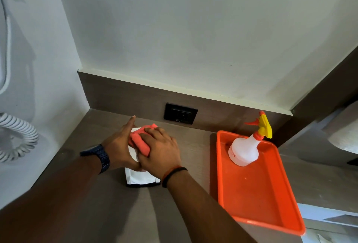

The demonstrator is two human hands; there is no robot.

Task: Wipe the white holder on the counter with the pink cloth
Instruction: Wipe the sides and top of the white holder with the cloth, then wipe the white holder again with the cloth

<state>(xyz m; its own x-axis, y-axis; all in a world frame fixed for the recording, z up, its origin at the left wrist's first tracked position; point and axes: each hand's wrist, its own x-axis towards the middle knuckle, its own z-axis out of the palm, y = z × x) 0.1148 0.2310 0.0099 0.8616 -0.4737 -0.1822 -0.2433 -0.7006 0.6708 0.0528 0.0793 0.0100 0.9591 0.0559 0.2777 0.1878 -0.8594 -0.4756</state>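
Note:
The white holder [139, 177] lies flat on the brown counter [108, 209], in the left corner by the wall. A folded pink cloth [139, 142] rests on top of it. My right hand [160, 149] presses down on the cloth with its fingers curled over it. At the holder's left side, my left hand [120, 145] grips its edge, thumb wrapped near the front and index finger stretched toward the wall. Both hands hide most of the holder's top.
An orange tray [257, 194] sits to the right, carrying a white spray bottle [244, 150] with a yellow and orange trigger. A black wall socket [180, 113] is set in the backsplash behind. A coiled white cord [17, 136] hangs on the left wall.

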